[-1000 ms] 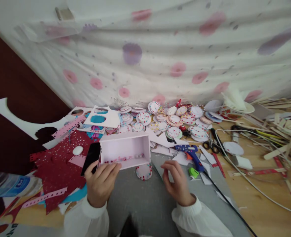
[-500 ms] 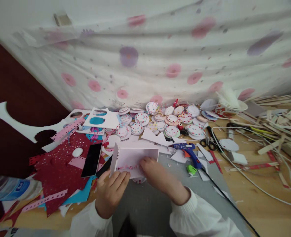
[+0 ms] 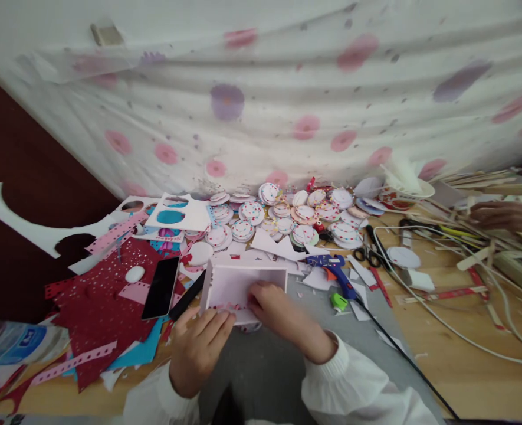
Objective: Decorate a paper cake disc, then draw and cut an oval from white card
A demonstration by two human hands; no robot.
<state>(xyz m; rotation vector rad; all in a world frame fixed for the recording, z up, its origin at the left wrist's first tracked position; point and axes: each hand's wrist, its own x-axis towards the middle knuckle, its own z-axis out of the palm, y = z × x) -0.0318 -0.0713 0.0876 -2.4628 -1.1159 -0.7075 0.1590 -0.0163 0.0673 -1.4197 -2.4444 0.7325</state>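
Observation:
A shallow white box [image 3: 232,286], open at the top, is in front of me at the middle of the table. My left hand [image 3: 201,351] grips its near left corner, fingers lying over the near wall. Inside the box, small pink pieces [image 3: 233,307] lie along the near side. My right hand [image 3: 276,310] reaches into the right part of the box with its fingers curled together and pointing down. Its fingertips are hidden, so whatever they pinch cannot be made out.
Behind the box lie many decorated paper discs [image 3: 252,212]. A blue glue gun [image 3: 338,274], a green clip-like piece [image 3: 339,302] and scissors [image 3: 367,254] are at right. A phone [image 3: 161,289], red glitter sheet [image 3: 97,301] and bottle [image 3: 22,342] are left. Another person's hand [image 3: 504,215] touches wood strips.
Another person's hand has come in at the far right, over the wood strips. My view has shifted slightly. Both my hands stay at the box, the right one still inside it.

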